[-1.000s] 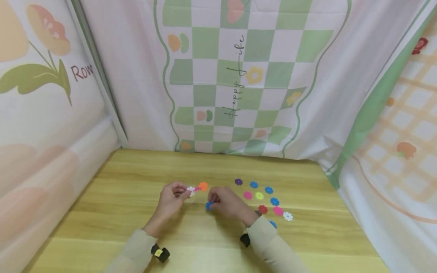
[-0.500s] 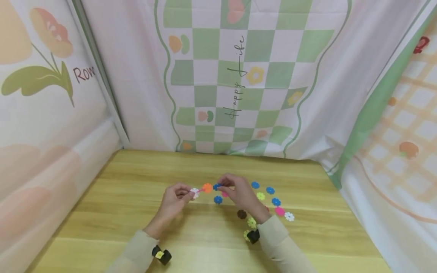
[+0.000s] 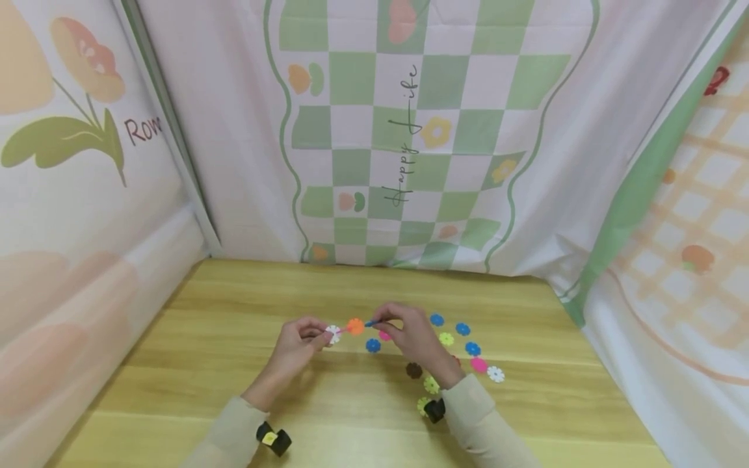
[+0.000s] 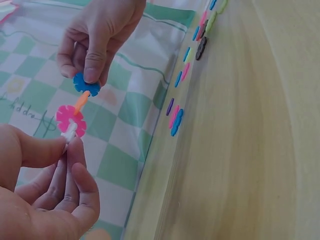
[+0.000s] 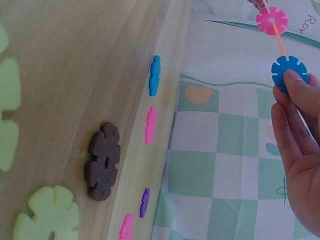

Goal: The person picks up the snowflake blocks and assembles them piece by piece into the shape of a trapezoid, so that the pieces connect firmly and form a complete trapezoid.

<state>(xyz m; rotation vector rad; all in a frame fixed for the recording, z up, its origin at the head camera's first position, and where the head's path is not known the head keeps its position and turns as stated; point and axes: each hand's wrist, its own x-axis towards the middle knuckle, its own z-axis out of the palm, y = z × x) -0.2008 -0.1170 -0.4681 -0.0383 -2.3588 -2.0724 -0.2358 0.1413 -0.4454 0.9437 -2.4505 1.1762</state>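
My left hand (image 3: 298, 348) pinches a white notched flower-shaped disc (image 3: 332, 334) between thumb and fingertips. A pink disc (image 4: 64, 117) is joined to the white one, and an orange disc (image 3: 355, 326) to the pink, making a short chain above the table. My right hand (image 3: 412, 335) pinches a blue flower-shaped disc (image 5: 285, 64) between thumb and fingers. In both wrist views this blue disc meets the orange disc's edge, roughly crosswise to it. How deep their notches sit in each other cannot be told.
On the wooden table (image 3: 234, 305) several loose discs lie around the right forearm: blue (image 3: 373, 346), brown (image 3: 414, 370), yellow-green (image 3: 446, 338), pink (image 3: 478, 364) and white (image 3: 495, 374). A printed curtain (image 3: 351, 156) stands behind the table.
My right hand has brought the blue disc up and across to the orange end of the chain, then turned it edge-on. The left hand has shifted slightly right, still holding the white disc.
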